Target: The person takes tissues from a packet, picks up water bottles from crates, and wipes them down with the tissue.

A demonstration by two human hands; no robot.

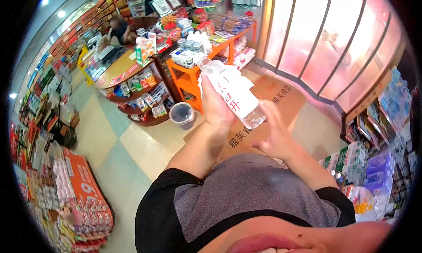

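Note:
A clear plastic bottle [254, 120] with a white cap is tilted in front of my chest, its cap end toward the upper left. Around its middle lies a sheet of white paper [237, 88] with red handwritten characters. My left hand [216, 104] is wrapped round the bottle and paper from the left side. Close to the bottle's base is my right hand [278, 132], its thumb and forefinger apart. The forefinger tip is at the paper's lower right edge; whether it presses on it I cannot tell.
A curved wooden counter [118, 70] and an orange shelf [187, 75] of goods stand ahead, a waste bin [182, 113] beside them. Flattened cardboard [281, 106] covers the floor by a glowing glass door [325, 37]. Stacked goods [83, 209] line the left. A person [118, 28] is behind the counter.

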